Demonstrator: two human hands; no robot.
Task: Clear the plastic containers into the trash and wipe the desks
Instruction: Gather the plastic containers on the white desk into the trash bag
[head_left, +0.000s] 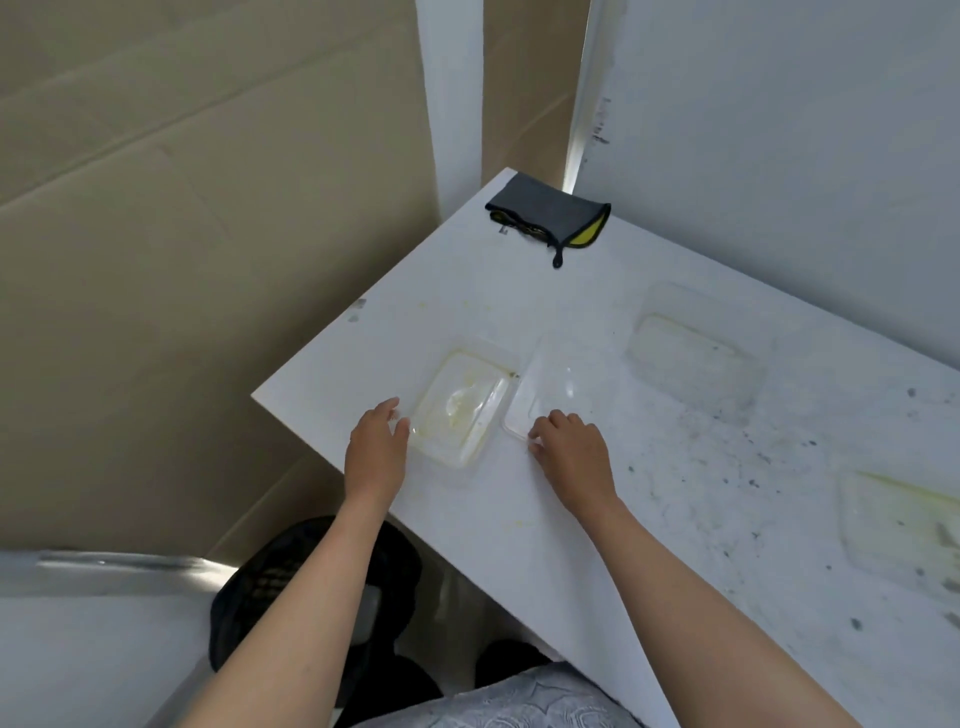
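The task looks barely started. On the white desk four pieces of clear plastic remain: a greasy container near the left edge, a clear lid lying just beside it on the right and apparently hinged to it or touching it, a second container further back to the right, and a third container at the right edge of the view. None of them has gone into the trash yet, judging by how they lie. The left hand reaches to the near left corner of the greasy container, with fingers lightly bent and touching its rim; whether they have a real grip on it cannot be told. The right hand has its fingers curled over the near edge of the lid, seemingly pinching or lifting it, perhaps to fold it shut. The wiping has not begun either: the desk shows yellowish smears around the containers and dark specks across its right part, and the folded grey cloth with a yellow lining lies untouched at the far corner, well apart from both hands. A black mesh bin stands on the floor below the desk's near edge, partly hidden by the left forearm, and is probably where the containers are meant to go.
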